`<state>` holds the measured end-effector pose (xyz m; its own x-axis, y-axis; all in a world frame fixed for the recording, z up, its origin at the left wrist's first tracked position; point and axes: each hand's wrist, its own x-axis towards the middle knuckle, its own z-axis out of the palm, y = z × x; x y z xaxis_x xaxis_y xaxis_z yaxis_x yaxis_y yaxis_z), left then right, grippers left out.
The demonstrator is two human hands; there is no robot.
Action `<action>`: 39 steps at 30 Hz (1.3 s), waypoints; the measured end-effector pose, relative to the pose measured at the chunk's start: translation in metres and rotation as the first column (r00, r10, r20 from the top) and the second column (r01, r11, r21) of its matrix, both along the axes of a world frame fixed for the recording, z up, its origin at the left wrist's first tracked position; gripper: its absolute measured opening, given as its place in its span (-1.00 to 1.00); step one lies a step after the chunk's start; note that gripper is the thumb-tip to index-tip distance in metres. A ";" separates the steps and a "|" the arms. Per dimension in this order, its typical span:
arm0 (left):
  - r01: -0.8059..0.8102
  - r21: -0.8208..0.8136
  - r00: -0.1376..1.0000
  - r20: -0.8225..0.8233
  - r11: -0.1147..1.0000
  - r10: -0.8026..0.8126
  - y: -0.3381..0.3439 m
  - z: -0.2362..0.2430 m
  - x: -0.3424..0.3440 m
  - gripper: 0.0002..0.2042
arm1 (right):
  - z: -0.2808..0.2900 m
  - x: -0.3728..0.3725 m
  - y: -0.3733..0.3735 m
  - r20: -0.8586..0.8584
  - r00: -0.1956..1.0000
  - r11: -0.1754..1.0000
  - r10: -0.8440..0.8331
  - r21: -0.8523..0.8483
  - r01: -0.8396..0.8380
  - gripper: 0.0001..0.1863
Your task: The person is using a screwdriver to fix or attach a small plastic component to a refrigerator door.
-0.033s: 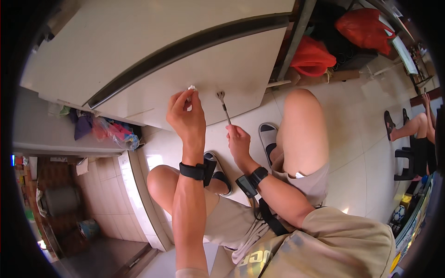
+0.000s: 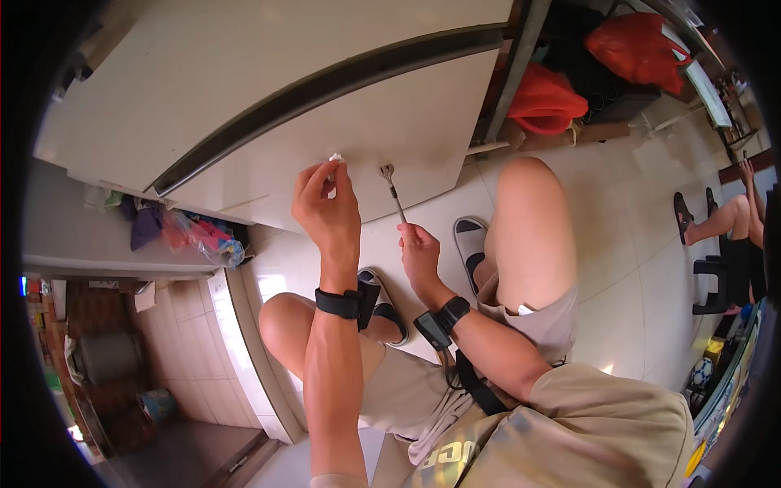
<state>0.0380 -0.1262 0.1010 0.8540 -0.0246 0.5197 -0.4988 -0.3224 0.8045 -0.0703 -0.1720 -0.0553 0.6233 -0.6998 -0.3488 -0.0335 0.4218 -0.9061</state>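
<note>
my left hand (image 2: 325,207) pinched on small white wad (image 2: 334,158) against the cream panel (image 2: 407,114) | my right hand (image 2: 421,256) clamped on spanner (image 2: 394,189), just right of wad

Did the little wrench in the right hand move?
No. The wrench sits in the same spot against the white door's dark groove, gripped by the right hand.
</note>
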 end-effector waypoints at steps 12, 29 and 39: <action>0.010 0.094 0.995 0.099 0.996 -0.019 -0.012 -0.009 -0.003 -0.93 | -0.010 -0.001 -0.016 0.004 0.996 0.979 -0.090 0.182 0.087 -0.75; 0.109 0.487 0.968 0.147 0.867 -0.204 0.005 -0.078 0.005 -0.83 | 0.001 0.010 -0.018 0.082 0.995 0.990 0.048 0.129 -0.058 -0.77; 0.059 0.346 0.981 0.155 0.936 -0.120 -0.008 -0.050 -0.007 -0.90 | -0.012 0.006 -0.027 0.084 0.996 0.977 -0.015 0.213 -0.003 -0.80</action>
<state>0.0310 -0.1343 0.0512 0.7389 -0.2967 0.6050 -0.6586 -0.5079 0.5553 -0.0640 -0.1988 -0.0670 0.6529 -0.6191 -0.4363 0.0421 0.6048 -0.7952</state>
